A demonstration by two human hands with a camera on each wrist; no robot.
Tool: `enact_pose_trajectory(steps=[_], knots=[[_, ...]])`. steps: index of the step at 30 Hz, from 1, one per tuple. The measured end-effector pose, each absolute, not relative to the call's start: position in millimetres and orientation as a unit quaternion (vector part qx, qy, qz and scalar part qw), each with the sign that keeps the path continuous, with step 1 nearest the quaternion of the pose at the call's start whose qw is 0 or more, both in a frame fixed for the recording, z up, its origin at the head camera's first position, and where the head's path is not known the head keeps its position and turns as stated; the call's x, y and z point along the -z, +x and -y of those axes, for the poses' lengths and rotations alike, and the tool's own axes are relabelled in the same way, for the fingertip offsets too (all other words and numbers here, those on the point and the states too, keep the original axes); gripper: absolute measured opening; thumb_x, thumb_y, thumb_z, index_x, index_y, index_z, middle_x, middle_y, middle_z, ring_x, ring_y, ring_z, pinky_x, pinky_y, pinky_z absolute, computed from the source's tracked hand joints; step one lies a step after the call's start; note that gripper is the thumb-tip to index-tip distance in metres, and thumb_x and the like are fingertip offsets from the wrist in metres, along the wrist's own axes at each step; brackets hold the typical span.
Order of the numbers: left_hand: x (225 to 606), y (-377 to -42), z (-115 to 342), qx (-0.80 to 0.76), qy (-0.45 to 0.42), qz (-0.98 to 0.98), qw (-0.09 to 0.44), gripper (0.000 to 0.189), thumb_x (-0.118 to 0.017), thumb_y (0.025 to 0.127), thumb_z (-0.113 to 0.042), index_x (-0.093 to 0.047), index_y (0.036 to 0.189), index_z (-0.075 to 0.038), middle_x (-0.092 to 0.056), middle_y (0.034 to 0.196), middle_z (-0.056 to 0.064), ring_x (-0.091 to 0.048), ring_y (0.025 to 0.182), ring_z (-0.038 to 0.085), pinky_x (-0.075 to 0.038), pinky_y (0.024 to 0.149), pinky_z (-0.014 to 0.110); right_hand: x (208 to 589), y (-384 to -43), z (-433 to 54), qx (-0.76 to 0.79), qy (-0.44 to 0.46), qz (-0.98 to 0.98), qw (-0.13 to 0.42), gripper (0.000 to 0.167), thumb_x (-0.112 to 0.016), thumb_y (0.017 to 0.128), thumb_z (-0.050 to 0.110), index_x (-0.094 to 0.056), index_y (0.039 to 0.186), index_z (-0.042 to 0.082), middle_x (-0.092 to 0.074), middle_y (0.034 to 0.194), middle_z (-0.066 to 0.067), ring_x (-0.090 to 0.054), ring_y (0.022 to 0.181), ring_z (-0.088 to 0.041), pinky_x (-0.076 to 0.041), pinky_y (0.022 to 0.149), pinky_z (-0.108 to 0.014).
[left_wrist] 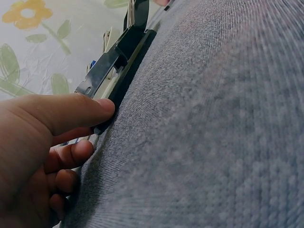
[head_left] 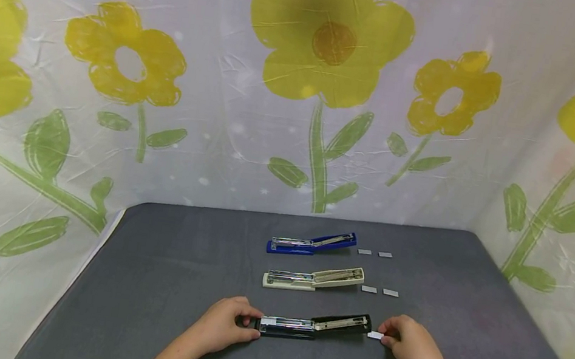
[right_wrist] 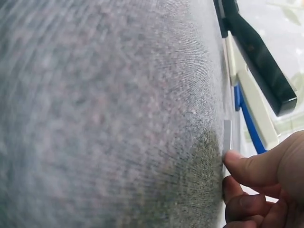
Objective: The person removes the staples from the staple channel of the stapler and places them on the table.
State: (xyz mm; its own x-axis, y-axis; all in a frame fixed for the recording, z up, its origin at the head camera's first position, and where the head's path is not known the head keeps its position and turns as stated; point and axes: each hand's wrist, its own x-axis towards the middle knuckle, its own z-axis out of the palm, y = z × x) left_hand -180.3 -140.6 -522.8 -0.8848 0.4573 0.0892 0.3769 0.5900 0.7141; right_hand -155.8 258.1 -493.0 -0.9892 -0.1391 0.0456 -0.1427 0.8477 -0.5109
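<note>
A black stapler [head_left: 294,328] lies on the grey cloth with its top swung up and back, its metal channel showing. My left hand [head_left: 226,325] grips its left end between thumb and fingers; the left wrist view shows the thumb [left_wrist: 97,110] along the black base. A small pale patch sits in the channel near those fingers. At the stapler's raised right end, my right hand [head_left: 414,348] pinches a short silver staple strip [head_left: 375,335] by its right end. In the right wrist view the strip [right_wrist: 227,135] lies low along the cloth, beyond the thumb tip.
Behind the black stapler lie a cream stapler [head_left: 291,280] and, farther back, a blue stapler [head_left: 291,246], both opened out. Two staple strips [head_left: 368,289] are right of the cream one, two more strips [head_left: 364,252] right of the blue. A flowered curtain [head_left: 203,149] surrounds the table [head_left: 173,249].
</note>
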Motion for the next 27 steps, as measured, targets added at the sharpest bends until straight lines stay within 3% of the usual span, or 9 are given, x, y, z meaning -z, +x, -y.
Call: enact_pose_trajectory(steps=[10, 21, 27], knots=[[523, -181, 140, -0.385, 0.232, -0.892, 0.052, 0.027, -0.089, 0.08, -0.02, -0.081, 0.105, -0.012, -0.053, 0.077, -0.01, -0.047, 0.068, 0.004, -0.039, 0.063, 0.026, 497, -154, -258, -0.275, 0.073, 0.959, 0.008, 0.017, -0.081, 0.082, 0.001, -0.072, 0.086, 0.015, -0.059, 0.081, 0.005, -0.057, 0.076, -0.011, -0.047, 0.073, -0.04], [523, -181, 140, -0.388, 0.236, -0.89, 0.046, 0.026, -0.089, 0.08, -0.019, -0.081, 0.104, -0.012, -0.053, 0.077, -0.01, -0.047, 0.069, 0.003, -0.04, 0.064, 0.025, 481, -156, -262, -0.289, 0.086, 0.953, 0.018, 0.019, -0.083, 0.083, 0.008, -0.074, 0.099, 0.008, -0.065, 0.092, 0.0, -0.062, 0.085, -0.018, -0.049, 0.078, -0.044], [524, -181, 140, -0.387, 0.237, -0.89, 0.043, 0.026, -0.089, 0.08, -0.02, -0.081, 0.104, -0.014, -0.053, 0.077, -0.01, -0.047, 0.068, 0.004, -0.04, 0.064, 0.025, 467, -156, -255, -0.301, 0.087, 0.949, 0.027, 0.025, -0.082, 0.086, 0.016, -0.073, 0.108, 0.008, -0.066, 0.098, 0.001, -0.055, 0.075, -0.012, -0.046, 0.071, -0.039]])
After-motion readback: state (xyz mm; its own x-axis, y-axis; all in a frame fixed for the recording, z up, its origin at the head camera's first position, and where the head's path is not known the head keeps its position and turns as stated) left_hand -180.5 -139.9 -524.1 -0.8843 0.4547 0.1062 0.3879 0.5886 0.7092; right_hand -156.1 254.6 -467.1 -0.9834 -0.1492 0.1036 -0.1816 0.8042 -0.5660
